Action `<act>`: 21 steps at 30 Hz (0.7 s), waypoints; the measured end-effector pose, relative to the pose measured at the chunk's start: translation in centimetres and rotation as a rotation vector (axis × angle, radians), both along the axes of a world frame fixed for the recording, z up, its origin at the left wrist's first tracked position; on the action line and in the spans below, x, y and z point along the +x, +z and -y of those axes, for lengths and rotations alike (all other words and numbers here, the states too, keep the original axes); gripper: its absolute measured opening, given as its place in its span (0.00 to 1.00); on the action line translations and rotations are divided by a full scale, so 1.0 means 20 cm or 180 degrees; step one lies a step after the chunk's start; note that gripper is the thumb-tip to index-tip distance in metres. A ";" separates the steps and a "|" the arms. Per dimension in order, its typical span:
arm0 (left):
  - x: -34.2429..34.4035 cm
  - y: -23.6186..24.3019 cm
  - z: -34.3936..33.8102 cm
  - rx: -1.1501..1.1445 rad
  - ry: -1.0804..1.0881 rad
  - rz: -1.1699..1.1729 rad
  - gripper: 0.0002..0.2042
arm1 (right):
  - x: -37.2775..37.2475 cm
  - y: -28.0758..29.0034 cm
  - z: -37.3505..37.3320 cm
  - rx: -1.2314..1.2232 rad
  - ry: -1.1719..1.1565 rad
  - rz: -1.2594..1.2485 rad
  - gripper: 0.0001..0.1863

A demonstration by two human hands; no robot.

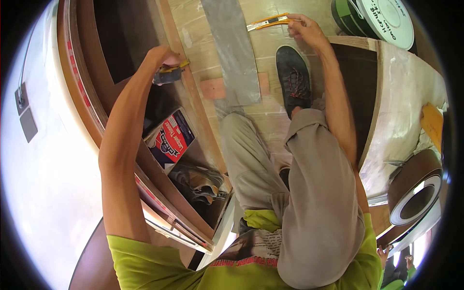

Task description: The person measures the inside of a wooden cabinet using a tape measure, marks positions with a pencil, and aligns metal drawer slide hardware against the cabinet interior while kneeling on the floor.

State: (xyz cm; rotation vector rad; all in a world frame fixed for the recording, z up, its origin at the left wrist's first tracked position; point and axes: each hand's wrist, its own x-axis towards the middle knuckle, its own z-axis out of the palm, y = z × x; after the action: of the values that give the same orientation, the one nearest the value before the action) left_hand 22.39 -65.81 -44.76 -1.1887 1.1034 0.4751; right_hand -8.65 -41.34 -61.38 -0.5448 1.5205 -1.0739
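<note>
My left hand [164, 57] is closed around a dark tape measure [167, 76], and a short bit of yellow tape shows at its end. It hovers by the wooden edge of a cabinet [205, 128] on the left. Farther right, my right hand [308, 31] grips one end of a slim yellow-orange utility knife [273, 21]; its other end points left toward a long grey strip [232, 48]. The strip lies on the wooden floor, across a small reddish-brown board [211, 89]. Neither hand touches the strip.
My dark shoe [293, 79] stands right of the strip. Inside the left cabinet are a red, blue and white tin [171, 137] and a pair of shoes [198, 182]. A white-lidded bucket [386, 21] stands far right, and a brown roll [413, 186] lies below it.
</note>
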 end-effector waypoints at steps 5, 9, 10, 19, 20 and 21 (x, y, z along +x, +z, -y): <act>-0.07 0.18 -0.03 0.0123 -0.0192 -0.0149 0.19 | 0.14 0.06 0.09 -0.0071 0.0086 0.0178 0.21; -0.02 -0.01 0.07 0.0122 -0.0230 0.0046 0.18 | 0.26 -0.03 0.28 -0.0283 0.0465 -0.0073 0.18; -0.06 -0.01 0.06 0.0126 -0.0205 0.0061 0.19 | 0.29 -0.10 0.31 -0.0342 0.0610 -0.0284 0.17; 0.09 -0.12 0.10 0.0471 -0.0559 0.0006 0.18 | 1.30 0.04 0.63 -0.1747 0.2436 -0.2773 0.16; 0.11 -0.12 0.12 0.0395 -0.0491 0.0074 0.18 | 1.33 0.08 0.66 -0.1744 0.2594 -0.2854 0.18; 0.11 -0.14 0.13 0.0330 -0.0793 -0.0104 0.18 | 1.33 0.07 0.70 -0.1709 0.2724 -0.2960 0.20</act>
State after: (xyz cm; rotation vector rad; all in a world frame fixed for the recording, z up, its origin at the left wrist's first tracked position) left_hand 24.63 -68.48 -47.64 -0.9410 1.2219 0.3552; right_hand 17.99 -55.38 -59.96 -2.0638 1.4408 -0.5102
